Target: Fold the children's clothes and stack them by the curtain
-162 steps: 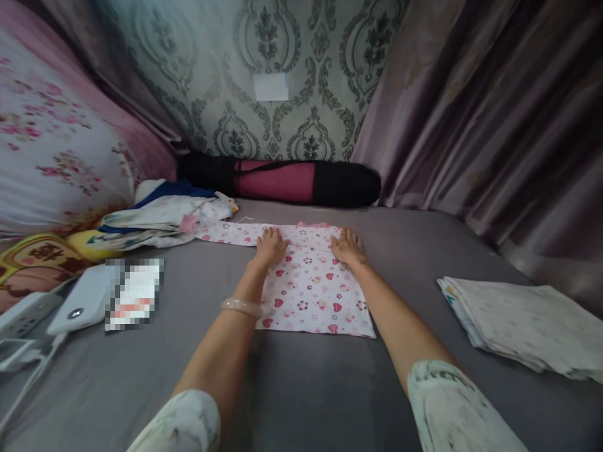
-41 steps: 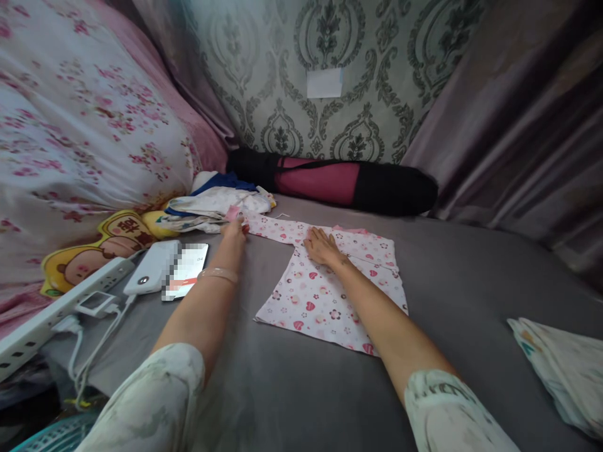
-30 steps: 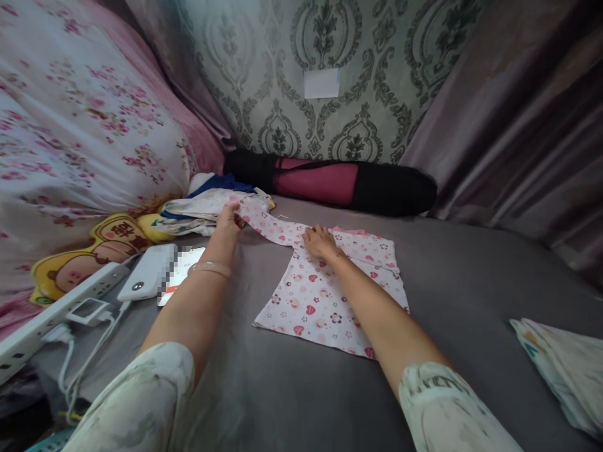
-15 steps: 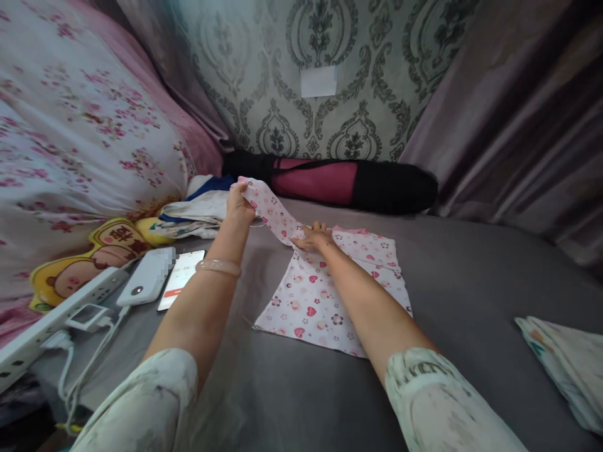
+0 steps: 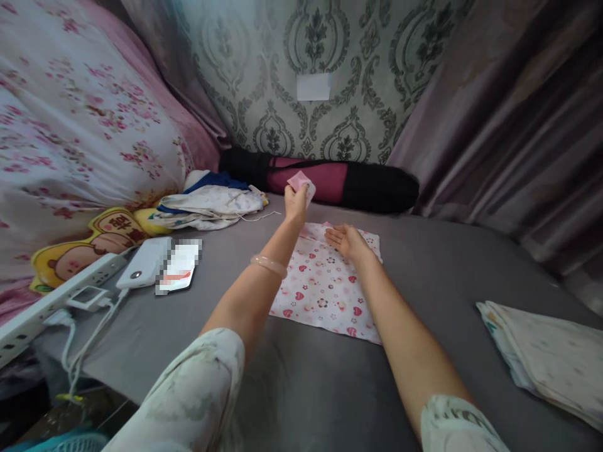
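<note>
A small white garment [image 5: 325, 289] printed with pink hearts and flowers lies on the grey bed sheet [image 5: 330, 389]. My left hand [image 5: 296, 199] is raised above its far edge, pinching the pink-cuffed end of the garment's sleeve [image 5: 301, 181]. My right hand [image 5: 343, 240] lies flat and open on the garment's upper part, fingers pointing left. A pale bangle [image 5: 268, 266] is on my left wrist.
A pile of clothes [image 5: 207, 204] lies to the far left. A power bank [image 5: 141, 270], a phone [image 5: 178, 275] and a power strip [image 5: 51, 301] sit at the left edge. Folded cloths [image 5: 546, 358] lie at the right. A black and pink roll [image 5: 330, 182] lies against the wall.
My left hand has carried the sleeve end from the far left up and rightwards over the garment. My right hand stayed on the garment and turned slightly.
</note>
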`<state>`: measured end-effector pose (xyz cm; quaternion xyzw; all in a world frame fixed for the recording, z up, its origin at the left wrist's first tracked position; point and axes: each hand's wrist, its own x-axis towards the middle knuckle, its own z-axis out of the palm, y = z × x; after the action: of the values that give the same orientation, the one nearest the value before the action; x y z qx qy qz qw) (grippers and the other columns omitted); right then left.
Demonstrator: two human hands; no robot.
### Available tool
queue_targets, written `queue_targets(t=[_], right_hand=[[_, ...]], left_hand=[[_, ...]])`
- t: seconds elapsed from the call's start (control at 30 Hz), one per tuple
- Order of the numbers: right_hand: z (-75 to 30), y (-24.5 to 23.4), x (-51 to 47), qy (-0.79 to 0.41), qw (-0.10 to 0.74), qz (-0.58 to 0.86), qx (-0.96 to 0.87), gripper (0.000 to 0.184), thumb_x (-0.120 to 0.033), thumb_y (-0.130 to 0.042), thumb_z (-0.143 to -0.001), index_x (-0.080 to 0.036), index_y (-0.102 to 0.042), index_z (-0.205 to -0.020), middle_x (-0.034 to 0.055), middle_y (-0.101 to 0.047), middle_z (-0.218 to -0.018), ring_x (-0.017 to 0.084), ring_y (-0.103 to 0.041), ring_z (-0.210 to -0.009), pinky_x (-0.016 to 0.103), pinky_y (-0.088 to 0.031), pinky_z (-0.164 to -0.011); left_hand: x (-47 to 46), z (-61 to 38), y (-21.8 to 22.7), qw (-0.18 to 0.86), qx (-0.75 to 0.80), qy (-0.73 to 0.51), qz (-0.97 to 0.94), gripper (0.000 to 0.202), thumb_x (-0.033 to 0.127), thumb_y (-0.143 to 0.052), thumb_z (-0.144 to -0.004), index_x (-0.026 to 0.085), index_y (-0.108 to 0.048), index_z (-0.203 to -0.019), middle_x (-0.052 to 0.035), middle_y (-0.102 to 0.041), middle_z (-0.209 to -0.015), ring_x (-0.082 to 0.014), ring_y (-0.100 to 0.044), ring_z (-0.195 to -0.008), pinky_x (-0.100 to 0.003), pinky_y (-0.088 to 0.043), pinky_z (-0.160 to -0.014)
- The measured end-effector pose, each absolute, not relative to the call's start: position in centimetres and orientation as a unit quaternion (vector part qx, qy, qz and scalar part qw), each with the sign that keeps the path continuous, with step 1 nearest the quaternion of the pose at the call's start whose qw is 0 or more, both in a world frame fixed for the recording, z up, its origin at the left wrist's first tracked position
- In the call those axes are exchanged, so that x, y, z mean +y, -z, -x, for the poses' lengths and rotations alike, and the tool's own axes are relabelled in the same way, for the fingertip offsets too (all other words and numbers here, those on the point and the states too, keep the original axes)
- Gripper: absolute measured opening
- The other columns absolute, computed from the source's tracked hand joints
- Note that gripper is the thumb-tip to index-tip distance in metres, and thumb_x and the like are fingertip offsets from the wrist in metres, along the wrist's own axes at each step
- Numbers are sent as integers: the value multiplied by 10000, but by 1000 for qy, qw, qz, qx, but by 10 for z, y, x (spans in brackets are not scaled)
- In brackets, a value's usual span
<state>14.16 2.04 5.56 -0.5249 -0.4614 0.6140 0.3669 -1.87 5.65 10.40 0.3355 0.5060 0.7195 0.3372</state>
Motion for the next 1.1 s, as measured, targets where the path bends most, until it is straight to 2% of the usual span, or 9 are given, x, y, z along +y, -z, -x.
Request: queue_targets(t=[0.2,0.33,0.47,0.57,0.63,0.7,0.77,0.87,1.1], right_hand=[[-174,-44,15,-624,393,507,-446,546,-387,-34,-980,-164,-418,-1299,186,-579,-1254,197,-647,-1021,381,-523,-824],[-185,-37,19,-650,446,487,-375,508,-416,-82,-964,-198,-436,-1255,159,-649,-1106,238,-662,-963,457,-511,-818],[-192,-37,22,-668,459,454,-369,680,-564,-2,-927,-187,-508,-1181,159,-671,-1023,261,-655,-960,461,-509,-826],[-191,-40,23,-679,457,449,-358,711,-616,-43,-921,-170,-548,-1149,163,-680,-988,278,-651,-952,484,-510,-825],[-188,-40,23,-670,467,468,-337,538,-557,-227,-947,-172,-558,-1128,144,-687,-964,269,-655,-931,485,-521,-817],[-185,-39,24,-659,487,487,-304,287,-382,-407,-943,-187,-561,-1086,107,-693,-940,237,-661,-904,460,-538,-811],[-185,-37,25,-649,506,499,-272,150,-191,-475,-904,-197,-562,-1026,67,-694,-902,201,-667,-873,431,-554,-806],[-189,-37,26,-624,528,517,-256,191,-43,-473,-856,-188,-565,-940,38,-690,-838,175,-674,-831,397,-575,-790],[-205,-41,23,-566,540,553,-287,166,-29,-504,-836,-175,-582,-823,7,-660,-703,140,-665,-711,321,-597,-726]], left_hand=[[33,-40,-75,262,600,-582,-482,262,396,-457,-940,185,-463,-1096,-106,-579,-1067,-235,-553,-1043,-367,-418,-884],[23,-66,-57,297,596,-520,-535,303,389,-433,-947,190,-426,-1175,-115,-601,-1084,-241,-570,-1036,-386,-410,-890],[13,-73,-46,361,533,-463,-610,429,471,-535,-888,165,-458,-1178,-142,-620,-1098,-240,-598,-990,-376,-440,-865],[7,-58,-46,357,524,-451,-628,424,531,-458,-907,174,-512,-1130,-145,-631,-1100,-253,-597,-1015,-383,-443,-886],[5,-38,-47,320,547,-461,-620,361,478,-380,-947,188,-541,-1089,-129,-637,-1095,-254,-579,-1069,-384,-419,-934],[8,-12,-47,283,581,-473,-599,297,379,-352,-962,187,-551,-1069,-121,-641,-1092,-250,-568,-1093,-381,-400,-962],[12,15,-43,256,605,-490,-573,246,275,-360,-946,181,-554,-1063,-121,-639,-1111,-245,-562,-1104,-386,-390,-981],[20,49,-33,250,629,-502,-539,246,173,-397,-889,201,-554,-1077,-92,-652,-1101,-227,-565,-1106,-399,-392,-993],[21,70,-10,259,612,-370,-649,527,146,-499,-801,164,-473,-1327,-151,-546,-1345,-270,-521,-1225,-414,-376,-1050]])
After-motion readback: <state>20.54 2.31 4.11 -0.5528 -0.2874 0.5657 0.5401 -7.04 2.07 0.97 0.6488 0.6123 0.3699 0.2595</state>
